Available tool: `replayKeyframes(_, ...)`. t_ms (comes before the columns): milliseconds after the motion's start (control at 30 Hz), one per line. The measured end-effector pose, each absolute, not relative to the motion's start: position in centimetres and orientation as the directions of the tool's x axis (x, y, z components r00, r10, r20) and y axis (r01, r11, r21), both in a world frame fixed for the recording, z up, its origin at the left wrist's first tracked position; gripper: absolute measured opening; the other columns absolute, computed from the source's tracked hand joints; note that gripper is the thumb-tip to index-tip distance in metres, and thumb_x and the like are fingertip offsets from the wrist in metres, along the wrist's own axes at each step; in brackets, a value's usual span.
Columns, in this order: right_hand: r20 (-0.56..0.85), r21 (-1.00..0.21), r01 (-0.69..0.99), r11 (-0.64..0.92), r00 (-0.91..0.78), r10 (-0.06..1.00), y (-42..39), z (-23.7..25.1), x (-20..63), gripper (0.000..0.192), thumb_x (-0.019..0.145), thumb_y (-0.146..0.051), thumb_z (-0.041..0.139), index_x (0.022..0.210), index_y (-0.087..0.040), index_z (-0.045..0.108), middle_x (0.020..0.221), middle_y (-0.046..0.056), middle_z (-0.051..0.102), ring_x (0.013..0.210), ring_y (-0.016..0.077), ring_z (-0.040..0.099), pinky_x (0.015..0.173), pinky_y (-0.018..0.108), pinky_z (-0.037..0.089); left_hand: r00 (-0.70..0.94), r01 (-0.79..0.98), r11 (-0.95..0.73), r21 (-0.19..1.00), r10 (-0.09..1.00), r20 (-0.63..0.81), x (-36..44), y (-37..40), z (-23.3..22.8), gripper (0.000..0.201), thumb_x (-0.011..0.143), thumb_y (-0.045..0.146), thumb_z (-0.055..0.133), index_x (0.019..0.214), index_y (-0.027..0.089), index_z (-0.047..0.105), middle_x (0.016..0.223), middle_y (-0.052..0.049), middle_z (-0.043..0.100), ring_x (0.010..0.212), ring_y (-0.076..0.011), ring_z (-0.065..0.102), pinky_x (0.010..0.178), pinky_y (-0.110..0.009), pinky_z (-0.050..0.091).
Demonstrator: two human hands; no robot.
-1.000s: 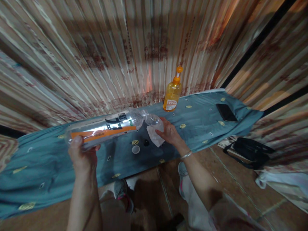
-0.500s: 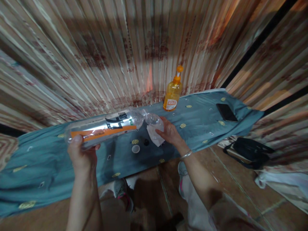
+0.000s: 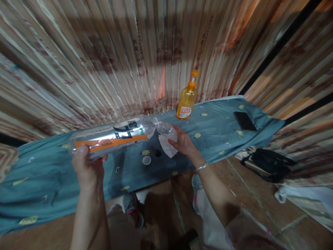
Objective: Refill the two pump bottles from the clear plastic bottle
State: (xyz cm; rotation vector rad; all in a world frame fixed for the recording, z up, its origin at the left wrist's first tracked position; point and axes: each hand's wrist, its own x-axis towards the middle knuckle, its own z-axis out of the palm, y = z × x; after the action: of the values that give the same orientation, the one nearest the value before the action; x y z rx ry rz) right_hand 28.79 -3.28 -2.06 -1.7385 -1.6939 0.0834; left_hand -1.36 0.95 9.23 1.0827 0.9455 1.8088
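A big clear plastic bottle (image 3: 125, 133) with a silver and orange label lies almost level in the air, its neck pointing right. My left hand (image 3: 88, 165) is closed around its base end. At the neck, a small clear plastic cup-like piece (image 3: 166, 129) meets the bottle's mouth; whether it is a cup or a cut bottle top I cannot tell. My right hand (image 3: 183, 140) pinches that piece from the right. A white tissue (image 3: 168, 146) hangs or lies just under the right fingers. Below, on the cloth, are a white round cap (image 3: 146, 160) and a small dark round piece (image 3: 158, 153).
An orange pump bottle (image 3: 186, 102) stands at the back of the cloth-covered table (image 3: 213, 135). A black phone (image 3: 245, 121) lies on the right. Curtains (image 3: 117, 59) hang behind. On the floor at right sits a black bag (image 3: 270, 163).
Hardly anything differs. The left hand and the base end of the bottle have shifted very slightly left; the right hand stays in place.
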Motion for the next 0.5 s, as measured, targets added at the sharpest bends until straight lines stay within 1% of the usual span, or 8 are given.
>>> replayKeyframes(133, 0.427, -0.507, 0.855, 0.111, 0.138, 0.894, -3.24, -2.16, 28.81, 0.062, 0.084, -0.025, 0.073, 0.141, -0.014, 0.050, 0.132, 0.019, 0.070, 0.125, 0.0338, 0.067, 0.108, 0.051, 0.056, -0.316, -0.263, -0.380, 0.887, 0.902, 0.293, -1.33, 0.93, 9.26, 0.037, 0.051, 0.050, 0.077, 0.063, 0.017, 0.065, 0.061, 0.000, 0.057, 0.046, -0.0110, 0.046, 0.028, -0.020, 0.027)
replayKeyframes(233, 0.412, -0.513, 0.852, 0.102, 0.140, 0.900, -3.27, -2.01, 28.83, 0.062, 0.084, -0.025, 0.073, 0.141, -0.013, 0.050, 0.131, 0.019, 0.071, 0.123, 0.0335, 0.068, 0.108, 0.051, 0.056, -0.327, -0.270, -0.381, 0.884, 0.900, 0.288, -1.35, 0.97, 9.24, 0.037, 0.050, 0.049, 0.078, 0.064, 0.018, 0.064, 0.060, 0.001, 0.056, 0.046, -0.0111, 0.046, 0.028, -0.019, 0.027)
replayKeyframes(333, 0.399, -0.521, 0.848, 0.098, 0.141, 0.906, -3.29, -1.88, 28.87, 0.062, 0.085, -0.025, 0.072, 0.142, -0.014, 0.049, 0.133, 0.019, 0.070, 0.123, 0.0336, 0.069, 0.106, 0.051, 0.057, -0.321, -0.257, -0.388, 0.885, 0.898, 0.301, -1.42, 1.06, 9.13, 0.036, 0.053, 0.049, 0.076, 0.063, 0.018, 0.062, 0.059, 0.001, 0.055, 0.046, -0.0107, 0.046, 0.028, -0.019, 0.028)
replayKeyframes(500, 0.398, -0.519, 0.850, 0.096, 0.141, 0.906, -3.32, -1.84, 28.88, 0.063, 0.084, -0.024, 0.072, 0.142, -0.012, 0.049, 0.135, 0.020, 0.069, 0.127, 0.0331, 0.067, 0.110, 0.049, 0.055, -0.297, -0.262, -0.388, 0.884, 0.904, 0.308, -1.56, 1.24, 8.89, 0.036, 0.054, 0.049, 0.076, 0.064, 0.018, 0.062, 0.062, 0.001, 0.055, 0.044, -0.0101, 0.046, 0.027, -0.019, 0.028)
